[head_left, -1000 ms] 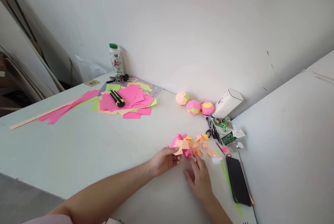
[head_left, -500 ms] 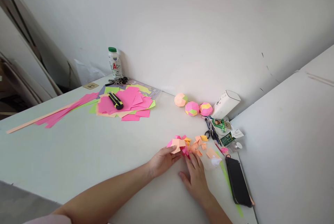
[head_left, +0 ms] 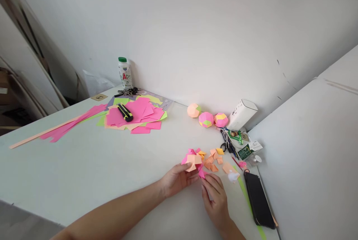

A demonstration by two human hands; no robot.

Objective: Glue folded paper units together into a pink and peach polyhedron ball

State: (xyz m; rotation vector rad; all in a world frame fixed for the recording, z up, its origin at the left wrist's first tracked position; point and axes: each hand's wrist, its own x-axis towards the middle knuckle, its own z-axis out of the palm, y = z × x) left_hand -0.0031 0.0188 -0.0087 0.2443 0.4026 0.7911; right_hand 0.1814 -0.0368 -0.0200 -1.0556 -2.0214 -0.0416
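My left hand [head_left: 177,179] is closed on a partly built paper ball [head_left: 193,161] of peach and pink faces, thumb on its near side. Just to the right, my right hand [head_left: 216,197] pinches a small pink folded paper piece [head_left: 201,173] between thumb and fingers, close beside the ball. Behind the two hands lie more folded pieces, several of them peach [head_left: 212,160] and some pink [head_left: 191,151]. Whether the pinched piece touches the ball, I cannot tell.
Three finished paper balls [head_left: 206,119] stand by the wall. Scissors [head_left: 224,145], a jar [head_left: 256,159] and a black phone [head_left: 258,199] line the right side. Paper sheets [head_left: 140,111] with a box cutter [head_left: 125,112] lie left, before a white bottle [head_left: 125,74].
My right hand has drawn slightly toward me, and its fingers now pinch a pink piece. The view has shifted a little; my left hand still holds the ball.
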